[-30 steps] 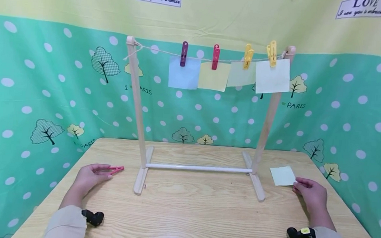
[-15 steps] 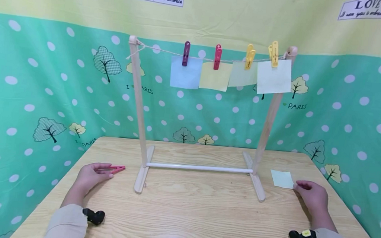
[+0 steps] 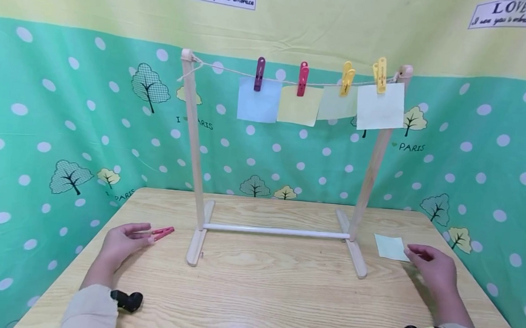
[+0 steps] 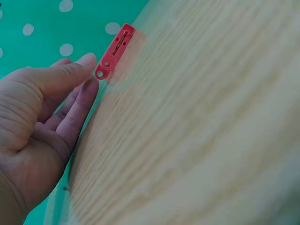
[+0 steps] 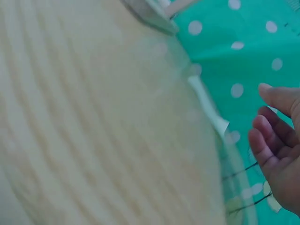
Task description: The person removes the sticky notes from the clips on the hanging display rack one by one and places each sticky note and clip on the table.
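Red clip is on the tabletop, to the left of the rack, just beyond the fingertips of your left hand. Your fingers there are a little spread, near the closest end of the clip; whether they touch it, one cannot tell. Your right hand is just beside the loose sheet, which lies to the right of the rack; its fingers are softly bent, with the thumb apart, and they pinch nothing. On the string above, four more clips hold a blue sheet, a yellow sheet, a pale green sheet and a white sheet.
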`<control>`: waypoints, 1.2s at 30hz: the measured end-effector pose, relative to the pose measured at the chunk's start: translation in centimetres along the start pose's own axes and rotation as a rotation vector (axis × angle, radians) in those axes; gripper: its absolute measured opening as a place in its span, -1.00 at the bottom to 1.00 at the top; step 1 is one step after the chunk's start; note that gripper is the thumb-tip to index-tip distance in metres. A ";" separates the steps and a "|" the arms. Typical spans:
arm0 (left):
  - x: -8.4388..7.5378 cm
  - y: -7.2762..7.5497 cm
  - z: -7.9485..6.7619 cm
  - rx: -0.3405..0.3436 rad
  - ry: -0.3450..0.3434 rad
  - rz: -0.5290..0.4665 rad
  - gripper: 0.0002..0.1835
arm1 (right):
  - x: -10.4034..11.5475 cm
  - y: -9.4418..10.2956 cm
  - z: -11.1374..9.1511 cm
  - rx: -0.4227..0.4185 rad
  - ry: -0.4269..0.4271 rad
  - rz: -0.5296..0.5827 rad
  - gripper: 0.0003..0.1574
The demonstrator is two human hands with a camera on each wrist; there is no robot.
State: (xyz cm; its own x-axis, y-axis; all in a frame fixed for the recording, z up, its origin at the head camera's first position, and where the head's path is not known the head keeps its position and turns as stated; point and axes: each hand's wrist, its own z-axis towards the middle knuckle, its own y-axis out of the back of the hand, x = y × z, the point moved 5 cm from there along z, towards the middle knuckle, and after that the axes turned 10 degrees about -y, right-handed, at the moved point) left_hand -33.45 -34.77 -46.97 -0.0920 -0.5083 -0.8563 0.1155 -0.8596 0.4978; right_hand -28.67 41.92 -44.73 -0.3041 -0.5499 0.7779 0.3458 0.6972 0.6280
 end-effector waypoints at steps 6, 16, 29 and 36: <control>-1.3 0.6 -0.6 -0.036 -0.016 -0.110 -0.28 | 2.7 -0.1 -1.2 0.055 0.096 0.017 -0.26; -4.2 0.2 -1.0 -0.001 -0.081 -0.076 -0.31 | 6.4 -0.1 -3.0 0.065 0.198 0.045 -0.28; -9.0 -0.2 -1.2 -0.044 -0.228 -0.117 -0.35 | 10.1 -0.2 -4.8 0.081 0.325 0.142 -0.39; -11.8 -0.8 -1.1 -0.043 -0.319 -0.194 -0.43 | 12.3 -0.9 -5.6 0.102 0.407 0.201 -0.45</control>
State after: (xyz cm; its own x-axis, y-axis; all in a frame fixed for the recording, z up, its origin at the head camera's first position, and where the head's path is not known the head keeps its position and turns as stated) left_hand -31.35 -28.01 -37.39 -0.4192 -0.3327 -0.8447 0.1065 -0.9421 0.3181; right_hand -27.71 31.94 -35.63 0.1406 -0.5207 0.8421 0.2673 0.8389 0.4741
